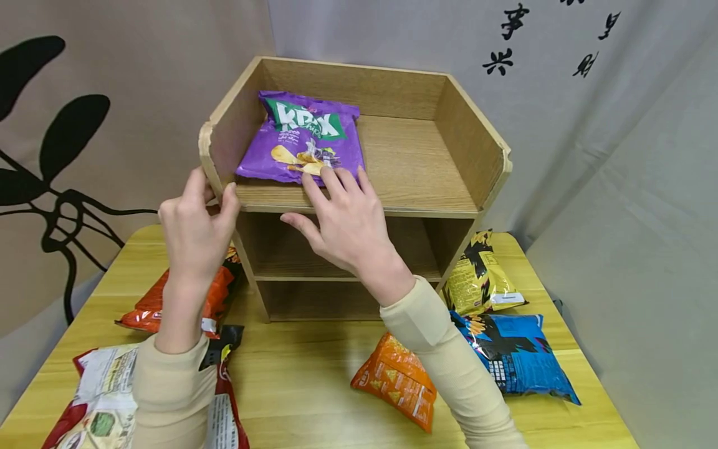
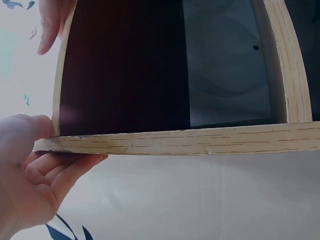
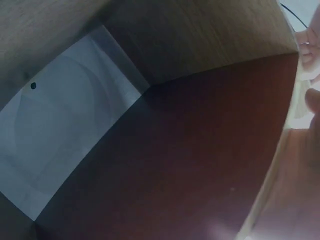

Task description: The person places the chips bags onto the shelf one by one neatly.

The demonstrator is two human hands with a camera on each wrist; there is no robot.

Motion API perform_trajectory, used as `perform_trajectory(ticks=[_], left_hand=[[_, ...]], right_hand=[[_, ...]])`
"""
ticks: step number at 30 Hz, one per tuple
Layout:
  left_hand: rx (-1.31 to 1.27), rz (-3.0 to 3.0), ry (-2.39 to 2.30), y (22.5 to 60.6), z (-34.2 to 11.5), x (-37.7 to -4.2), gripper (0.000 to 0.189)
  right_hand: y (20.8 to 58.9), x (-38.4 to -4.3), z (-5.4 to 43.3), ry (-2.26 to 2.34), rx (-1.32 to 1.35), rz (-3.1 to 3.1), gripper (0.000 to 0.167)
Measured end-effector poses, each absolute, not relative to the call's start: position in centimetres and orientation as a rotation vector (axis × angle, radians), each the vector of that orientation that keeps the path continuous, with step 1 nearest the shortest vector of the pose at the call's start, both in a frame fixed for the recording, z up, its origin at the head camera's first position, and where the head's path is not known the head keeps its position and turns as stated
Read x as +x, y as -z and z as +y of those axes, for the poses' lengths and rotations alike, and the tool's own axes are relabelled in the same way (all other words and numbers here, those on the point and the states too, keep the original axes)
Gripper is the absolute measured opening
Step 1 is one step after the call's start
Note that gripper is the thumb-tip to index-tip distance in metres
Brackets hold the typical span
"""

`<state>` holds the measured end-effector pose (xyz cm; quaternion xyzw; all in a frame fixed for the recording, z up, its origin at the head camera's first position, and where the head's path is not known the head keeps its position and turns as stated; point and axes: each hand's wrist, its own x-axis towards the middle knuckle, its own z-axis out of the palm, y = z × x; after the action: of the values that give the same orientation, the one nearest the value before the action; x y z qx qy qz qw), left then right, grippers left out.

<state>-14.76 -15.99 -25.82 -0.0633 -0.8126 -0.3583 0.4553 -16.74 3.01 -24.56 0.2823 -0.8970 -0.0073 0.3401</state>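
- Purple chip bag [image 1: 305, 140] is lying face up on the top tier of the wooden shelf [image 1: 417, 156], right by the left wall, bottom end close to the tier's front edge.
- Right hand [image 1: 350, 221] has its fingers stretched out on that bottom end, not grasping anything. Looks like a light press to me; the wood carries the bag anyway, so no grip needed.
- Left hand [image 1: 199, 212] is pinching the front end of the shelf's left wall between thumb and fingers, my guess is to steady it.
- Shelf stands toward the far edge of the table [image 1: 303, 386], which leaves room up front, I'd say.
- Orange bag [image 1: 398, 383] is in front of the shelf, blue bag [image 1: 518, 352] near the table's right edge, yellow bag [image 1: 479, 280] toward the far right corner.
- Red bag [image 1: 151, 302] sits by the left edge, red-and-white bag [image 1: 106, 386] toward the near left corner.
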Motion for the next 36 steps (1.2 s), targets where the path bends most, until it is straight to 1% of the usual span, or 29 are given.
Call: perform_trajectory(ticks=[3, 6, 8, 11, 14, 17, 22, 23, 24, 27, 30, 33, 36], left_hand=[[-0.159, -1.995, 0.889, 25.9, -16.0, -14.8, 0.022], [-0.160, -1.987, 0.897, 26.0, -16.0, -14.8, 0.021], [-0.161, -1.988, 0.900, 26.0, -16.0, -14.9, 0.021], [-0.161, -1.988, 0.907, 26.0, -16.0, -14.9, 0.021], [-0.164, -1.991, 0.904, 26.0, -16.0, -14.9, 0.022], [-0.164, -1.991, 0.897, 26.0, -16.0, -14.9, 0.022], [-0.148, -1.990, 0.905, 26.0, -16.0, -14.9, 0.022], [-0.148, -1.991, 0.904, 26.0, -16.0, -14.9, 0.022], [-0.146, -1.994, 0.902, 26.0, -16.0, -14.9, 0.023], [-0.144, -1.998, 0.900, 25.9, -16.0, -14.9, 0.023], [-0.137, -1.998, 0.897, 25.9, -16.1, -14.9, 0.023], [-0.136, -1.998, 0.894, 25.9, -16.0, -14.8, 0.022], [-0.133, -2.000, 0.891, 25.9, -16.0, -14.8, 0.023]], right_hand=[[24.5, -16.9, 3.0, 0.038, 0.733, -2.397, 0.062], [24.7, -16.9, 3.2, 0.030, 0.757, -2.390, 0.061], [25.1, -16.9, 3.5, -0.007, 0.803, -2.316, 0.055], [26.2, -16.6, 4.3, -0.069, 0.915, -2.085, 0.038], [27.8, -15.8, 5.5, -0.066, 1.011, -1.835, 0.024], [29.8, -14.5, 6.8, -0.029, 1.074, -1.712, 0.020], [34.8, -11.2, 9.2, 0.073, 1.128, -1.954, 0.014], [36.1, -10.5, 9.7, 0.114, 1.119, -2.047, 0.016], [37.3, -9.6, 10.2, 0.156, 1.100, -2.159, 0.022], [40.4, -7.2, 11.4, 0.343, 1.033, -2.528, 0.046], [42.6, -5.5, 12.2, 0.532, 0.992, -2.746, 0.062], [44.2, -5.1, 12.7, 0.592, 1.015, -2.729, 0.059], [45.1, -5.6, 13.0, 0.538, 1.036, -2.631, 0.047]])
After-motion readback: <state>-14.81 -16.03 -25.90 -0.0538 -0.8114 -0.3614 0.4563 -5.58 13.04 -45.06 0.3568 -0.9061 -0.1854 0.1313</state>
